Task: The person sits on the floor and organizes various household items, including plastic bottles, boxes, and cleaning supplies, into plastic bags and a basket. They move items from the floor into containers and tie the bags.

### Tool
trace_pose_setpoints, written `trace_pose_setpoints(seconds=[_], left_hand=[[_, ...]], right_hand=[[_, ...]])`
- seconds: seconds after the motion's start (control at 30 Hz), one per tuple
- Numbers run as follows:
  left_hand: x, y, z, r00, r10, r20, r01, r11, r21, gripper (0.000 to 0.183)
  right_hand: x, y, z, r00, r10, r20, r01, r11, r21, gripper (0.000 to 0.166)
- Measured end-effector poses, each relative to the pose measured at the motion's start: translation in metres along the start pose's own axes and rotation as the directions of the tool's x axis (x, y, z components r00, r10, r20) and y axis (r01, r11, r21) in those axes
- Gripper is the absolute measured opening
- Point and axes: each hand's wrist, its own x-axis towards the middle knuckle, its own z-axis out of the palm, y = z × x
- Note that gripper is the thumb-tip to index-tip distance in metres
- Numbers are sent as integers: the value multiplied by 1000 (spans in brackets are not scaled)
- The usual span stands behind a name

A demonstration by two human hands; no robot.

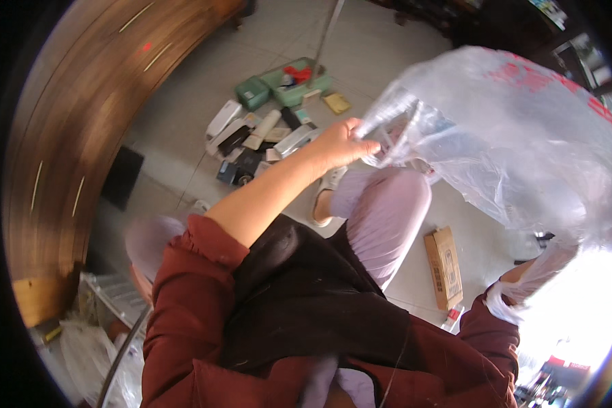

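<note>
My left hand (354, 143) pinches the rim of a large, clear plastic bag (510, 117) with red printing. The bag spreads to the upper right, puffed out and crumpled. My right forearm (515, 275) enters the plastic at the right; the film wraps around it, and glare and folds hide the right hand. Below my left hand are my bent knee in pale trousers (387, 214) and a light shoe (331, 178). Whether anything lies inside the bag cannot be made out.
Small boxes and packets (255, 137) lie heaped on the floor beside an open green container (296, 86) holding a red item. A cardboard box (443, 268) rests right of my knee. Wooden drawers (81, 127) line the left. A plastic crate (112, 296) stands lower left.
</note>
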Motion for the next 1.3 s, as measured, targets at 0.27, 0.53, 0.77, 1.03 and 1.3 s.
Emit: trace_pose_setpoints(seconds=[0.27,0.53,0.77,1.03,1.3], left_hand=[[-139,22,-229,918,299,-259,-368,887,-278,14],[-385,82,-248,-48,539,-841,70,842,535,37],[-267,-11,-251,151,178,-972,297,930,216,30],[-176,-40,-276,356,67,-932,-8,998,69,48],[-187,-33,-258,508,-96,-856,-173,962,-210,58]], right_hand=[[-61,146,189,818,374,437,-392,918,-54,32],[-263,277,345,-288,370,883,-501,728,-469,33],[-361,432,256,-275,488,828,655,726,-211,57],[-371,498,247,-453,531,716,591,780,-205,39],[-389,368,356,-890,301,342,-249,308,-918,49]])
